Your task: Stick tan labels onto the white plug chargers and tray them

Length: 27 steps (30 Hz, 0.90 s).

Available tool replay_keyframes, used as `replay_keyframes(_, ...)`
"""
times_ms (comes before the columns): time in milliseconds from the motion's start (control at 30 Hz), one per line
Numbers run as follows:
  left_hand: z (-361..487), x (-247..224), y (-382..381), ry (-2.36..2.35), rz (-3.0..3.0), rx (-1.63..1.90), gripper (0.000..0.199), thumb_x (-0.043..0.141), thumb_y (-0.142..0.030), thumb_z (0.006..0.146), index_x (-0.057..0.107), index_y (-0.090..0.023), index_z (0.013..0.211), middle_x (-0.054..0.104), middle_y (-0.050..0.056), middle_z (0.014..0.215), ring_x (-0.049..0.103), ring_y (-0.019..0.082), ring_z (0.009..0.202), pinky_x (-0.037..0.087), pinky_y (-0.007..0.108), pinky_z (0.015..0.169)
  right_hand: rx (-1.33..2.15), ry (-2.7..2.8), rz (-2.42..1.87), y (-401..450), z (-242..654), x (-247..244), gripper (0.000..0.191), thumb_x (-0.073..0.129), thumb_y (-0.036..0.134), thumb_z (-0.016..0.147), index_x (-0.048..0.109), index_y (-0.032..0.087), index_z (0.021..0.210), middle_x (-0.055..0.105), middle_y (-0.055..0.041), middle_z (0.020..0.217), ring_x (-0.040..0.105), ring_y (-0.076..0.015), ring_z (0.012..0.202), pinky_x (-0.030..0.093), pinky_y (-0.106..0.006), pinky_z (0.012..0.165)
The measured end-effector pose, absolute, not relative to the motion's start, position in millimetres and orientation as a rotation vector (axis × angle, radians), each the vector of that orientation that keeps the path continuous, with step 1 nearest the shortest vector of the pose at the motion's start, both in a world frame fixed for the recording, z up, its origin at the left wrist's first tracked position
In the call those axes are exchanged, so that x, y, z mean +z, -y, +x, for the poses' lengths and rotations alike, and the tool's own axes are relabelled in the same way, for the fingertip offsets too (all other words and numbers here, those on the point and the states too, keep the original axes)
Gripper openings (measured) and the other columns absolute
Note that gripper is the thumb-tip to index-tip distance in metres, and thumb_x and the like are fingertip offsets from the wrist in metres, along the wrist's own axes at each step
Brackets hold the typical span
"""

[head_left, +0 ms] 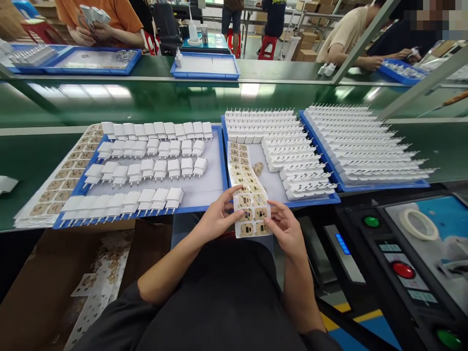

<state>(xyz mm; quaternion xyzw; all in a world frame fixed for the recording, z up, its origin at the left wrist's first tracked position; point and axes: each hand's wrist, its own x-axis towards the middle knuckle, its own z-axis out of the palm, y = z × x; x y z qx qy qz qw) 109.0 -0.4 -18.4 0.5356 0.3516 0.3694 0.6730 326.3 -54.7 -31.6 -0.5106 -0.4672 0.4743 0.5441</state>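
Observation:
My left hand (pixel 220 216) pinches the left edge of a long sheet of tan stickers (pixel 245 199), thumb on top. My right hand (pixel 287 228) grips the same sheet at its lower right edge, thumb and fingers closed on it. The sheet's far end rests in the middle blue tray (pixel 315 200), and its near end is lifted off the tray's front. A loose tan piece (pixel 258 168) lies in that tray beside the sheet. Rows of white plug adapters (pixel 292 152) with pins fill the tray's back and right.
More adapters stand in rows in the left tray (pixel 222 161) and the right tray (pixel 365 151). A stack of sticker sheets (pixel 54 187) lies at far left. Below is a cardboard box (pixel 40 273) with scraps. A button panel (pixel 398 263) stands at right. Co-workers sit across the green line.

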Motion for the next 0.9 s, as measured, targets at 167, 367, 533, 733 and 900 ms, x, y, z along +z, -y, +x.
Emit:
replay_keyframes(167, 103, -22, -4, -0.766, 1.14, 0.685, 0.088, 0.081, -0.039, 0.083, 0.036, -0.022, 0.157, 0.069, 0.017, 0.126, 0.074, 0.027, 0.1, 0.064, 0.034, 0.074, 1.008, 1.085, -1.3, 44, 320, -42, 0.038, 0.077, 0.038, 0.087, 0.068, 0.023, 0.12, 0.074, -0.0032, 0.089, 0.07, -0.0168, 0.078, 0.062, -0.03, 0.07)
replay_keyframes(367, 119, -22, 8, -0.709, 1.056, 0.699, 0.118, 0.083, -0.037, 0.083, 0.0, -0.03, 0.166, 0.076, 0.005, 0.093, 0.077, 0.021, 0.083, 0.062, 0.03, 0.073, 0.552, 1.315, -1.321, 45, 315, -41, 0.028, 0.071, 0.03, 0.091, 0.071, 0.026, 0.119, 0.065, -0.0104, 0.127, 0.07, -0.0201, 0.095, 0.064, -0.034, 0.075)
replay_keyframes(533, 130, -24, 12, -0.687, 1.038, 0.757, 0.119, 0.079, -0.04, 0.087, -0.011, -0.026, 0.165, 0.074, 0.001, 0.08, 0.076, 0.02, 0.076, 0.061, 0.028, 0.071, 0.258, 1.624, -1.273, 63, 324, -37, 0.025, 0.077, 0.024, 0.086, 0.075, 0.028, 0.111, 0.059, -0.0106, 0.138, 0.064, -0.0291, 0.122, 0.061, -0.047, 0.097)
replay_keyframes(733, 116, -12, 14, -0.943, 1.448, 0.913, 0.096, 0.065, -0.032, 0.095, 0.002, -0.023, 0.167, 0.07, -0.002, 0.077, 0.064, 0.013, 0.065, 0.055, 0.026, 0.07, 0.519, 1.357, -1.274, 66, 334, -40, 0.019, 0.065, 0.033, 0.096, 0.073, 0.028, 0.112, 0.067, -0.0099, 0.13, 0.064, -0.0288, 0.124, 0.055, -0.05, 0.106)
replay_keyframes(900, 87, 19, -25, -1.055, 1.665, 1.359, 0.082, 0.065, -0.036, 0.094, 0.021, -0.024, 0.163, 0.074, 0.008, 0.113, 0.068, 0.017, 0.09, 0.056, 0.031, 0.086, 0.818, 1.199, -1.3, 50, 328, -42, 0.025, 0.064, 0.04, 0.097, 0.072, 0.025, 0.114, 0.075, -0.009, 0.114, 0.073, -0.024, 0.104, 0.061, -0.04, 0.091)
